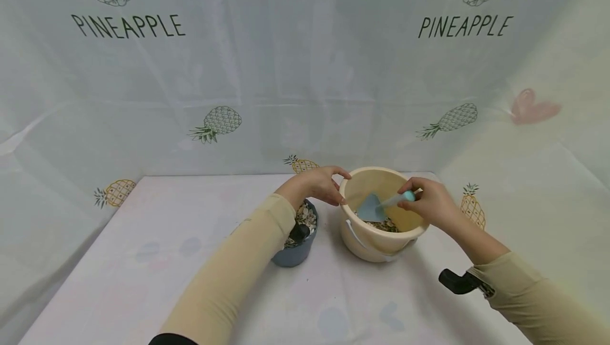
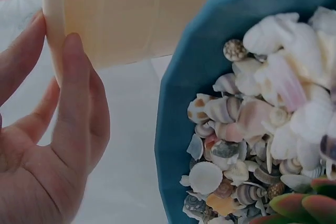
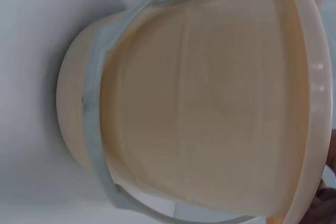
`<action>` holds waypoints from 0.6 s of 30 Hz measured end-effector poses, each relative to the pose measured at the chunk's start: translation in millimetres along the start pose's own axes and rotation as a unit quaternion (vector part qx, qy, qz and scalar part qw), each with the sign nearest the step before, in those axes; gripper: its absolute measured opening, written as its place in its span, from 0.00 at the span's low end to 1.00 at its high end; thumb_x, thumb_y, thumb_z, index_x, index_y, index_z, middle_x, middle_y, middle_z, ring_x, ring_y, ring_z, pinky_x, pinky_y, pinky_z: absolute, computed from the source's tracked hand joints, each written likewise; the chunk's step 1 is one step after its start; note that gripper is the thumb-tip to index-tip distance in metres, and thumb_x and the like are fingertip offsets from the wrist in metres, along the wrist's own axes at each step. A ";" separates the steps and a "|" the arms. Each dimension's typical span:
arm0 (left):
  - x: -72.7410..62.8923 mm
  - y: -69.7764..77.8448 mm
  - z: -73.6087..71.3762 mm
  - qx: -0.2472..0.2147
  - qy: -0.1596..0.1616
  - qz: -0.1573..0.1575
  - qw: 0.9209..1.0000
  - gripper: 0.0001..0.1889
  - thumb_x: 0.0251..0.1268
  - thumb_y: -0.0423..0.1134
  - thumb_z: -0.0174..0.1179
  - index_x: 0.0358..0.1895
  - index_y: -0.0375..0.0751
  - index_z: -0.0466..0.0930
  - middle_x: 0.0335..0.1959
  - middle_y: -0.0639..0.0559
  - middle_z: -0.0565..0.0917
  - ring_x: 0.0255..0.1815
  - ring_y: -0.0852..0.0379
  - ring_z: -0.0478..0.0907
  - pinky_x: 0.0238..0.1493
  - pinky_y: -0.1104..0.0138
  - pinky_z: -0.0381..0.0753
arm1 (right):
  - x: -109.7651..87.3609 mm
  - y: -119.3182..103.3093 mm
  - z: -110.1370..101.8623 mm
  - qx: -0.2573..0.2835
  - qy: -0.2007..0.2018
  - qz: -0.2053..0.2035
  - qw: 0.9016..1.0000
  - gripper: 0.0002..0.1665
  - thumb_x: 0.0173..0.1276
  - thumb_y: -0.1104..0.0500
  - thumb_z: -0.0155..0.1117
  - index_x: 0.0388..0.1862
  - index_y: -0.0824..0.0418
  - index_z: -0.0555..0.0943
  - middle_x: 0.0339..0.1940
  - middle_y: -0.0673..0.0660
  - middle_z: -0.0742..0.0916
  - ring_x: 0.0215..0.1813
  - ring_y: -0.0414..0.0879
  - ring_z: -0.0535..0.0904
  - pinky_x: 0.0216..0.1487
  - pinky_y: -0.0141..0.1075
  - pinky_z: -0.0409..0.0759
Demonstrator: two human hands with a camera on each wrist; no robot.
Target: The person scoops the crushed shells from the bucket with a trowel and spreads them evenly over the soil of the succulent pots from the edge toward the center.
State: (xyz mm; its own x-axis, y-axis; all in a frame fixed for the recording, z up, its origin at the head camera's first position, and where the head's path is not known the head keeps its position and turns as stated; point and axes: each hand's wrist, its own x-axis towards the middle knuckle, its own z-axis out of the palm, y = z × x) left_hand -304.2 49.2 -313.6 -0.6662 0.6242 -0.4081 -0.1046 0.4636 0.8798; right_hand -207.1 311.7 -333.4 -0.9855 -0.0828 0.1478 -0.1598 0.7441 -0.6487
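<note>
A cream bucket [image 1: 364,244] with a pale handle [image 3: 93,114] stands upright at the table's right, tilting slightly in the head view. At its left rim, my left hand [image 1: 320,183] pinches the edge between thumb and fingers, also visible in the left wrist view. Over the right rim, my right hand [image 1: 429,203] grips a small shovel [image 1: 373,209] by its light blue handle. The blue blade points down into the bucket, above brownish loose bits [image 1: 387,224] at the bottom. Most of the right hand is hidden behind the rim in the right wrist view.
Left of the bucket, partly under my left forearm, stands a blue-grey pot [image 1: 294,256] filled with seashells [image 2: 247,124]; green, red-tipped leaves [image 2: 299,205] show at its edge. A pale cloth [image 1: 157,281] covers the table, and pineapple-print curtains [image 1: 305,70] hang behind.
</note>
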 end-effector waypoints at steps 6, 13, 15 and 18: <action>-2.7 -0.9 -2.7 0.065 0.010 -0.005 0.998 0.39 0.56 0.28 0.70 0.72 0.51 0.65 0.49 0.44 0.81 0.45 0.50 0.81 0.43 0.60 0.80 | -0.4 7.6 1.1 0.030 -0.026 -0.026 0.999 0.11 0.56 0.72 0.73 0.37 0.66 0.81 0.40 0.63 0.84 0.36 0.49 0.84 0.33 0.34 0.82; -2.3 -1.7 -4.2 0.102 0.023 0.000 0.994 0.36 0.56 0.32 0.72 0.68 0.57 0.68 0.49 0.47 0.82 0.52 0.45 0.78 0.53 0.54 0.77 | -1.2 14.7 -1.3 0.055 -0.047 -0.040 0.997 0.11 0.57 0.71 0.72 0.37 0.65 0.81 0.42 0.63 0.83 0.37 0.50 0.84 0.35 0.35 0.83; -1.4 -2.0 -4.4 0.109 0.027 -0.001 0.994 0.36 0.56 0.33 0.72 0.68 0.58 0.69 0.49 0.48 0.82 0.51 0.45 0.78 0.52 0.54 0.77 | -1.5 14.9 -2.6 0.068 -0.052 -0.038 0.996 0.11 0.58 0.70 0.72 0.38 0.65 0.81 0.42 0.63 0.83 0.36 0.49 0.84 0.35 0.35 0.83; -1.0 -2.1 -4.6 0.119 0.031 -0.005 0.992 0.36 0.56 0.34 0.72 0.68 0.59 0.69 0.46 0.50 0.83 0.50 0.46 0.79 0.51 0.55 0.78 | -1.9 13.5 -4.5 0.089 -0.060 -0.029 0.994 0.11 0.58 0.68 0.73 0.39 0.66 0.80 0.42 0.64 0.82 0.37 0.48 0.84 0.35 0.36 0.82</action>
State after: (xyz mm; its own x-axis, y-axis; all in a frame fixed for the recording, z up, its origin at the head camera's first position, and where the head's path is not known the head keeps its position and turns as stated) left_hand -306.7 44.7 -313.9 -0.7105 0.5828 -0.3944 0.0614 0.6097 0.7903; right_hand -207.2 324.8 -339.1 -0.9723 -0.2085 0.1053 -0.2131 0.6075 -0.7652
